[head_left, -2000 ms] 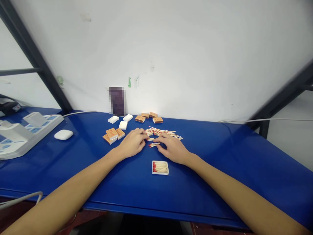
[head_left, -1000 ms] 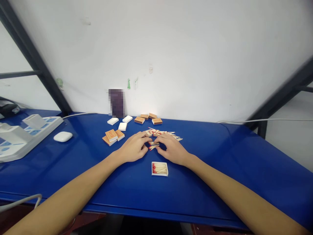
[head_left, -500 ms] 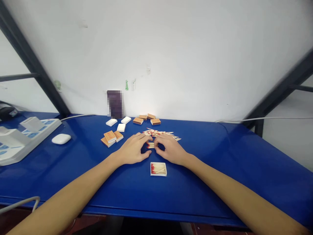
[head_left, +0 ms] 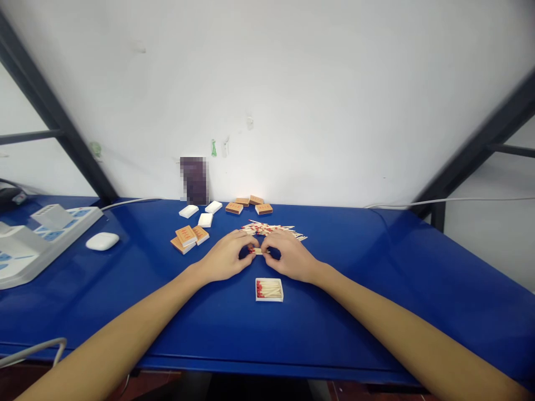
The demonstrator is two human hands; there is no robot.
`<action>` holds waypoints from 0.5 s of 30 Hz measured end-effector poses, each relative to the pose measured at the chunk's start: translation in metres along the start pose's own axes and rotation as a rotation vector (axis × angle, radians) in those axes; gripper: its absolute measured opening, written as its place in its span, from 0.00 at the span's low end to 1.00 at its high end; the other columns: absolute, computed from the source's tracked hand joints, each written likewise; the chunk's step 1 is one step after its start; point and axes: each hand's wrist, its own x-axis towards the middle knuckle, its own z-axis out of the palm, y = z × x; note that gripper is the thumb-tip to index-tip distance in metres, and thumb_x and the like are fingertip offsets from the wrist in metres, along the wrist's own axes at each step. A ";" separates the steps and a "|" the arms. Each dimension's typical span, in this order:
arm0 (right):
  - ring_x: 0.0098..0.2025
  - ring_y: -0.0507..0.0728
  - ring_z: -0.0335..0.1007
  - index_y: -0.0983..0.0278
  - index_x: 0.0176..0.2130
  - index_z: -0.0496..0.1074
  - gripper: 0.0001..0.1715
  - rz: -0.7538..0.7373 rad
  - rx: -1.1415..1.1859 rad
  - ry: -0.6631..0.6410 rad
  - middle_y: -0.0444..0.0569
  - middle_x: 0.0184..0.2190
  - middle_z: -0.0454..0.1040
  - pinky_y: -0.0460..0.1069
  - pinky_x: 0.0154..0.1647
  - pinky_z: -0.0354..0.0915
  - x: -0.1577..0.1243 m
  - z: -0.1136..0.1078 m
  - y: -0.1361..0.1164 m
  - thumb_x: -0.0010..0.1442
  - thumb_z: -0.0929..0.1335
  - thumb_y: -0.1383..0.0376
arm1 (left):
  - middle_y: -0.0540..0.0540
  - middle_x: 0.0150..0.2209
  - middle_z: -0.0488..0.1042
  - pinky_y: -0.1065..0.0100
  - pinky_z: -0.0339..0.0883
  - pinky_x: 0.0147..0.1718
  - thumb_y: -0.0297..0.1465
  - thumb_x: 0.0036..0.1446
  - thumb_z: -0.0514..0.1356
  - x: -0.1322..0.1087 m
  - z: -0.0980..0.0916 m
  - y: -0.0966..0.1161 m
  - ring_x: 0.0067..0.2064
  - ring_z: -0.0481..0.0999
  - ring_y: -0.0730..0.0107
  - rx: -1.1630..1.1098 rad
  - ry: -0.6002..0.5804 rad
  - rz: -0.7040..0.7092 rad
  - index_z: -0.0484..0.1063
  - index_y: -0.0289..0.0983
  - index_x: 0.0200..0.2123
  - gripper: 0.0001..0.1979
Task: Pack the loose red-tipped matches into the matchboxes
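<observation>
Between my two hands lies a small bunch of matches (head_left: 258,251), red heads to the left. My left hand (head_left: 228,256) pinches the head end, thumb and fingers closed on it. At the other end, the fingertips of my right hand (head_left: 291,255) are closed on the sticks. Just behind my hands is a loose pile of matches (head_left: 271,228), partly covered by my fingers. Nearer to me, a white matchbox tray (head_left: 269,299) holds a layer of matches (head_left: 270,288), with their red heads on the left.
Orange matchboxes (head_left: 186,236) and white trays (head_left: 205,220) lie left of my hands; more orange matchboxes (head_left: 263,209) sit by the wall. Farther left are a white rounded case (head_left: 102,241) and a power strip (head_left: 62,239). A blurred dark rectangle (head_left: 195,181) stands against the wall.
My left thumb and fingers have closed in on the head end of the match bunch. My right hand stays at the other end. The view has shifted slightly.
</observation>
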 end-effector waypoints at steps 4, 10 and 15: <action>0.35 0.55 0.69 0.61 0.36 0.72 0.08 -0.004 0.020 0.007 0.45 0.31 0.75 0.52 0.42 0.62 0.000 0.000 -0.002 0.57 0.66 0.73 | 0.48 0.37 0.74 0.63 0.65 0.44 0.29 0.60 0.57 0.000 0.000 0.000 0.42 0.71 0.65 0.004 -0.004 -0.019 0.73 0.40 0.42 0.08; 0.34 0.55 0.70 0.62 0.37 0.73 0.10 -0.007 0.060 0.003 0.46 0.32 0.75 0.50 0.40 0.63 0.000 -0.001 -0.002 0.57 0.66 0.74 | 0.48 0.35 0.74 0.66 0.65 0.40 0.28 0.61 0.56 0.001 -0.002 0.002 0.40 0.72 0.66 -0.016 -0.028 -0.026 0.76 0.39 0.40 0.09; 0.35 0.55 0.68 0.64 0.39 0.72 0.09 0.036 0.036 -0.041 0.47 0.33 0.73 0.50 0.37 0.63 -0.002 -0.004 -0.008 0.59 0.65 0.73 | 0.48 0.33 0.74 0.69 0.64 0.35 0.27 0.60 0.56 0.002 -0.002 0.003 0.36 0.72 0.69 -0.070 -0.024 -0.038 0.77 0.37 0.39 0.09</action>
